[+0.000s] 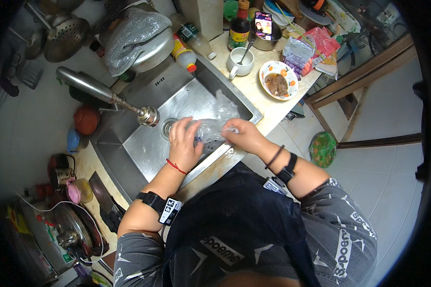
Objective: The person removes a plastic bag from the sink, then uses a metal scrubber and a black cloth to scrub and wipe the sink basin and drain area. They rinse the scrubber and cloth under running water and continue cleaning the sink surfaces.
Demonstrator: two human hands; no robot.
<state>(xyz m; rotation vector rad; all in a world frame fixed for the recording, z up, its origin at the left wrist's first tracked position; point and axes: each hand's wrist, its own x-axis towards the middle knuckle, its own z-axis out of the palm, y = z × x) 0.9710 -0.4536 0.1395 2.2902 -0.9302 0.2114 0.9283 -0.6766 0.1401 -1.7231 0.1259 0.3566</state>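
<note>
Over the sink, a crumpled clear plastic bag [209, 130] stretches between my two hands, its loose end hanging toward the far right side of the basin. My right hand [248, 136] pinches the bag's right end between thumb and fingers. At the other end, my left hand [184, 143] has its thumb and index finger about the bag; the other fingers are curved and a little apart. The steel sink [146, 153] lies beneath, with its drain [168, 128] just left of the bag. Part of the bag is hidden behind my left fingers.
A metal faucet [147, 116] reaches in from the left. Right of the sink stand a white cup [240, 62] with a spoon, a patterned plate [292, 86] of brown food, a dark sauce bottle [239, 28] and a phone [263, 25]. A cleaver [100, 189] lies at the left.
</note>
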